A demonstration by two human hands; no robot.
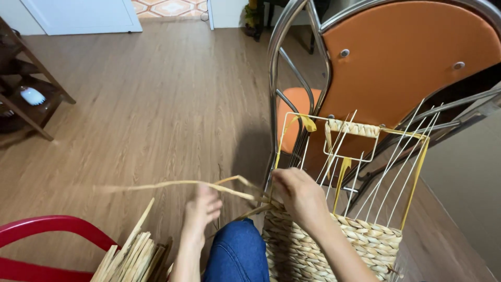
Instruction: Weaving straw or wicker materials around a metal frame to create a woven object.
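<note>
I watched both hands work at the top edge of the basket (334,243), a half-woven thing of pale twisted fibre with a white wire frame (365,156) standing up bare above the woven part. The basket sat just right of the knee (237,253) in blue jeans. The right hand (300,196) lay on the basket's near left corner, fingers curled down onto the rim where the weaving ended; whether it pinched a strand there I could not tell, since the back of the hand hid the fingertips. The left hand (202,209) hovered left of the basket, above the knee, fingers closed around a long flat strand (172,184) that ran from the basket's corner out to the left, blurred along its far end. A short band of weave (352,127) wrapped the frame's top bar, with yellowish strips hanging off the wires. Behind the basket stood an orange chair (407,57) with chrome tubing, tipped close against the frame. Left of the basket, below the left hand, lay a bundle (133,256) of cut strips, and beyond it a red rim (47,227). Everything rested on the wood floor (156,104).
</note>
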